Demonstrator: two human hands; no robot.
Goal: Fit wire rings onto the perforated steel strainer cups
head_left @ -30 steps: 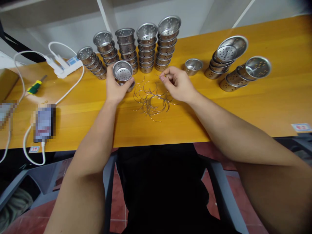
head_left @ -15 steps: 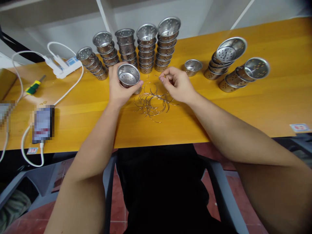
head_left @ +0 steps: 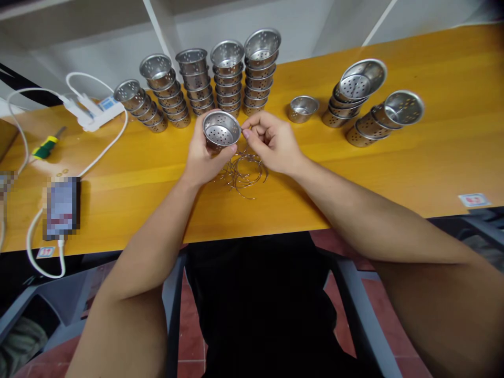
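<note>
My left hand (head_left: 208, 160) is wrapped round a perforated metal cup (head_left: 221, 129), tilted so that its open mouth and holed bottom face me. Close to the cup's right rim, the thumb and forefinger of my right hand (head_left: 271, 139) are pinched together on what looks like a thin metal wire, mostly hidden by the fingertips. Beneath both hands a loose heap of curved thin wires (head_left: 250, 178) lies on the table, partly covered by them.
Several stacks of perforated cups (head_left: 258, 79) line the table's back edge. To the right stand a single cup (head_left: 303, 109) and two leaning stacks (head_left: 356, 94). On the left are a power strip (head_left: 98, 114), a green-yellow screwdriver (head_left: 46, 148) and a phone (head_left: 63, 207) with a white cable.
The cup in my left hand has shifted right and towards me. My right hand's pinched fingertips have come left to the cup's rim. The view has swung slightly.
</note>
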